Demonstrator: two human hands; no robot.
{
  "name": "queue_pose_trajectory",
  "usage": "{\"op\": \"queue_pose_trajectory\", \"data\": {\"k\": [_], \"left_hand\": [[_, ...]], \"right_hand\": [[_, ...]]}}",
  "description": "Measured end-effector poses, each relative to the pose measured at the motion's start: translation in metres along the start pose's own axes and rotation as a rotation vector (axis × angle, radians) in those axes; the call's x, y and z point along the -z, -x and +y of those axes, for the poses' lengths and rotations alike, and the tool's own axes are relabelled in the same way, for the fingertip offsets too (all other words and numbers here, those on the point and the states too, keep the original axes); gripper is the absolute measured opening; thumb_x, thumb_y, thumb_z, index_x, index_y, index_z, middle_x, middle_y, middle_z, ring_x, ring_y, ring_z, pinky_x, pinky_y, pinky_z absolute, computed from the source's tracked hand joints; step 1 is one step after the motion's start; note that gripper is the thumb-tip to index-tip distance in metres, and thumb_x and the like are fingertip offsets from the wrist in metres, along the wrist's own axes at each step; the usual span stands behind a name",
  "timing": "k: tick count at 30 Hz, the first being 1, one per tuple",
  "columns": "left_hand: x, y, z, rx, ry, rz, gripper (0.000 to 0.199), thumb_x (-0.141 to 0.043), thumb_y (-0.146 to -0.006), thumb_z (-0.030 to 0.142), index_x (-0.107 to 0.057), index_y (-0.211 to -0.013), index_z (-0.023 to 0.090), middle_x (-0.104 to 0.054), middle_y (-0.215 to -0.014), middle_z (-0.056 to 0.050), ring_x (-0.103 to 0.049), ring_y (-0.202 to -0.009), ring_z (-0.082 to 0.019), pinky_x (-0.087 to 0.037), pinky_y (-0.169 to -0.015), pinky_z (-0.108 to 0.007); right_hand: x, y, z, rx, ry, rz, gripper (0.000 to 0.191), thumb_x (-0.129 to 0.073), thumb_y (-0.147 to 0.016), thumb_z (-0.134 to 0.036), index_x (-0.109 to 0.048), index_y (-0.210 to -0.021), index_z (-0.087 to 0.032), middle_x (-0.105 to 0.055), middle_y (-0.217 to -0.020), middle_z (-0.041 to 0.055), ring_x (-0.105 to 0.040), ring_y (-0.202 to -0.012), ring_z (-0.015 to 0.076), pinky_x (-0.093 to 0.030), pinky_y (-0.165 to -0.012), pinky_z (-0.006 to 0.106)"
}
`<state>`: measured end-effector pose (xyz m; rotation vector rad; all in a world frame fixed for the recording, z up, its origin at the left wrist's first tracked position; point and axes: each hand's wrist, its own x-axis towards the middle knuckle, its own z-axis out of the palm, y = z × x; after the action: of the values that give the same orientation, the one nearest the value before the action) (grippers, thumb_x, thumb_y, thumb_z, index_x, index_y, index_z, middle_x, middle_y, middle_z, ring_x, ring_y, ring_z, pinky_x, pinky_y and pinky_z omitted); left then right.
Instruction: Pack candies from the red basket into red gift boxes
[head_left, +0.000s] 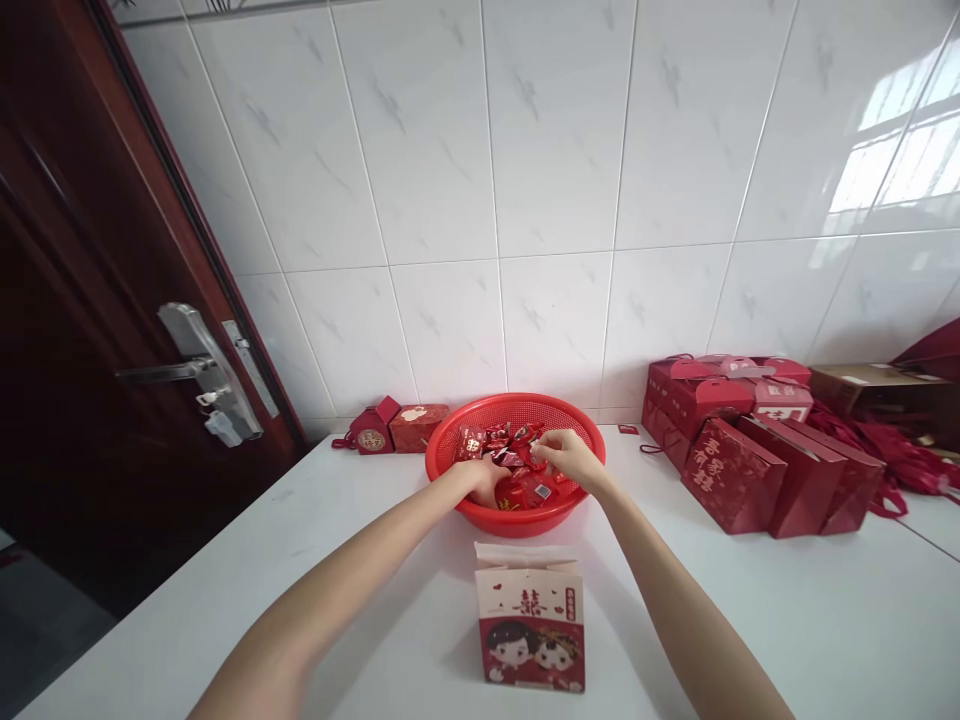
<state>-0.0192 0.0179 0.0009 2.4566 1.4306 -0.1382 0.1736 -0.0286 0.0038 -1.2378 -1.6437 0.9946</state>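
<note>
A red plastic basket (516, 525) with perforated sides holds a heap of wrapped candies (541, 492), mostly red. Inside its near left part, my left hand (486, 480) lies on the candies, thumb apart from the fingers; the fingertips are partly hidden. My right hand (568, 456) is over the basket's right side, thumb and forefinger pinched together on what looks like a small wrapped candy, mostly covered by the fingers. Between my forearms a red and white gift box (531, 625) stands upright with its top flaps up, printed with two cartoon figures.
Several dark red gift boxes (733, 478) stand at the right, near red ribbons or bags (892, 450) and a brown carton (877, 395). Two small red boxes (418, 428) sit left of the basket. A tiled wall (555, 320) backs the white table (360, 570); a door (97, 300) is at left.
</note>
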Motion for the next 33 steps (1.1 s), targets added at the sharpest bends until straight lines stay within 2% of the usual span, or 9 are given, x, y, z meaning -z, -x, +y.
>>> {"op": "queue_pose_trajectory", "data": {"k": [2, 6, 8, 12, 15, 19, 26, 30, 33], "left_hand": [[0.002, -0.001, 0.0, 0.035, -0.035, -0.044, 0.048, -0.084, -0.039, 0.023, -0.078, -0.086, 0.019, -0.071, -0.114, -0.02, -0.07, -0.087, -0.037, -0.054, -0.072, -0.04], [0.002, -0.002, 0.001, 0.059, -0.036, -0.074, 0.019, -0.076, -0.047, 0.017, -0.07, -0.065, 0.019, -0.073, -0.074, -0.011, -0.069, -0.074, -0.034, -0.053, -0.068, -0.038], [0.002, -0.002, 0.001, 0.072, -0.014, -0.06, 0.016, -0.072, -0.047, 0.013, -0.067, -0.06, 0.02, -0.07, -0.064, -0.008, -0.069, -0.069, -0.031, -0.052, -0.066, -0.037], [0.003, -0.001, 0.001, 0.083, 0.048, 0.022, 0.016, -0.067, -0.047, 0.008, -0.062, -0.057, 0.021, -0.067, -0.06, -0.006, -0.068, -0.068, -0.03, -0.051, -0.064, -0.035], [0.005, -0.001, 0.003, 0.058, 0.124, 0.107, 0.021, -0.068, -0.051, 0.011, -0.069, -0.07, 0.021, -0.071, -0.07, -0.007, -0.069, -0.073, -0.03, -0.051, -0.066, -0.034], [0.007, -0.002, 0.006, 0.0, 0.24, 0.261, 0.043, -0.066, -0.06, 0.014, -0.072, -0.103, 0.019, -0.074, -0.106, -0.011, -0.068, -0.097, -0.031, -0.052, -0.082, -0.035], [0.009, -0.003, 0.004, -0.114, 0.491, 0.418, 0.053, -0.061, -0.062, 0.009, -0.07, -0.113, 0.019, -0.074, -0.112, -0.006, -0.066, -0.105, -0.027, -0.051, -0.093, -0.034], [0.012, -0.001, 0.004, -0.181, 0.632, 0.509, 0.057, -0.057, -0.064, 0.009, -0.065, -0.119, 0.017, -0.07, -0.121, -0.007, -0.064, -0.11, -0.026, -0.052, -0.093, -0.034], [0.013, 0.001, 0.005, -0.223, 0.714, 0.528, 0.056, -0.059, -0.068, 0.013, -0.062, -0.123, 0.016, -0.07, -0.12, -0.008, -0.064, -0.111, -0.026, -0.053, -0.093, -0.036]], "right_hand": [[-0.002, -0.001, 0.002, -0.013, 0.021, 0.005, 0.015, -0.06, -0.077, -0.025, -0.06, -0.064, -0.018, -0.061, -0.061, -0.0007, -0.058, -0.051, 0.013, -0.045, -0.053, 0.025], [-0.004, -0.004, 0.005, -0.019, 0.058, 0.055, 0.012, -0.06, -0.076, -0.027, -0.062, -0.068, -0.019, -0.065, -0.069, 0.0011, -0.06, -0.065, 0.0156, -0.043, -0.058, 0.026], [-0.005, -0.004, 0.006, -0.031, 0.065, 0.078, 0.012, -0.061, -0.076, -0.029, -0.062, -0.07, -0.019, -0.065, -0.069, 0.0014, -0.06, -0.069, 0.0167, -0.044, -0.06, 0.026], [-0.004, -0.002, 0.004, -0.057, 0.067, 0.097, 0.01, -0.063, -0.075, -0.03, -0.064, -0.074, -0.02, -0.067, -0.073, 0.0022, -0.062, -0.073, 0.018, -0.046, -0.063, 0.028], [-0.004, 0.0, 0.002, -0.066, 0.065, 0.103, 0.009, -0.064, -0.075, -0.029, -0.064, -0.075, -0.02, -0.068, -0.077, 0.0027, -0.063, -0.075, 0.0186, -0.047, -0.065, 0.028], [-0.005, -0.001, 0.003, -0.085, 0.062, 0.12, 0.006, -0.064, -0.076, -0.026, -0.064, -0.078, -0.02, -0.069, -0.081, 0.0035, -0.064, -0.077, 0.0188, -0.048, -0.066, 0.028], [-0.005, 0.0, 0.003, -0.102, 0.055, 0.13, 0.007, -0.065, -0.077, -0.026, -0.063, -0.082, -0.02, -0.069, -0.086, 0.005, -0.065, -0.085, 0.021, -0.049, -0.073, 0.031], [-0.005, 0.001, 0.003, -0.11, 0.022, 0.148, 0.024, -0.068, -0.077, -0.028, -0.062, -0.099, -0.02, -0.068, -0.092, 0.0055, -0.065, -0.09, 0.022, -0.049, -0.079, 0.034], [-0.006, 0.001, 0.006, -0.1, -0.035, 0.111, 0.038, -0.072, -0.074, -0.031, -0.06, -0.109, -0.021, -0.068, -0.091, 0.0042, -0.066, -0.084, 0.0213, -0.051, -0.074, 0.034]]}}
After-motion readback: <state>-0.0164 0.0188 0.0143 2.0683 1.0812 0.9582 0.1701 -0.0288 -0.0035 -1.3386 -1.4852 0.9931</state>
